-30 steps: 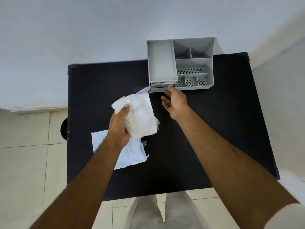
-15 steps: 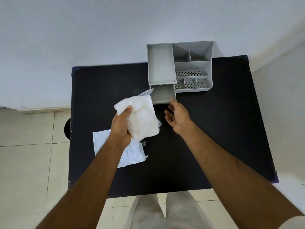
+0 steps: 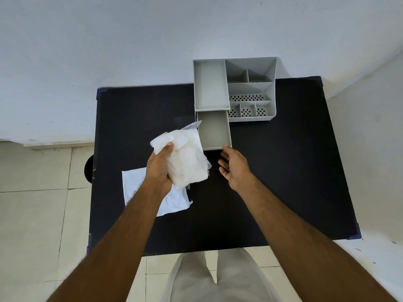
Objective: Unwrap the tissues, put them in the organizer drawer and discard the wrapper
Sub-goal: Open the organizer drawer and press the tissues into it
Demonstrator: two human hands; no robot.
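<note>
Left hand (image 3: 160, 168) is wrapped round a stack of tissues (image 3: 185, 159), thumb up on the near-left corner, fingers hidden underneath. Stack is held in the air above the table (image 3: 283, 171), just left of the drawer (image 3: 214, 129). Long axis runs near-to-far, leaning a bit left at the top; the far end points toward the drawer's left wall. A bit of clear film sticks out at the far end by the drawer's corner; can't tell if it's loose wrap or attached.

Right hand (image 3: 234, 168) is open, palm turned left, fingers loosely spread, holding nothing. One fingertip is at the drawer's front right corner; touching or just short of it, can't tell.

Drawer is pulled out toward the person from under the left bay of the grey organizer (image 3: 250, 88), long axis near-to-far, nothing inside. Organizer sits at the far edge of the table, against the wall (image 3: 152, 40); right side has small compartments, some with perforated bottoms.

White wrapper (image 3: 139, 188) lies flat on the table under the left wrist, near the left edge, partly hidden by the forearm.

Table top is matte black, rectangular, pushed up to a plain pale wall. Floor (image 3: 32, 214) is light tile. A dark round shape shows at the table's left edge, can't identify it. Person's light trousers (image 3: 213, 280) visible at the near edge.
</note>
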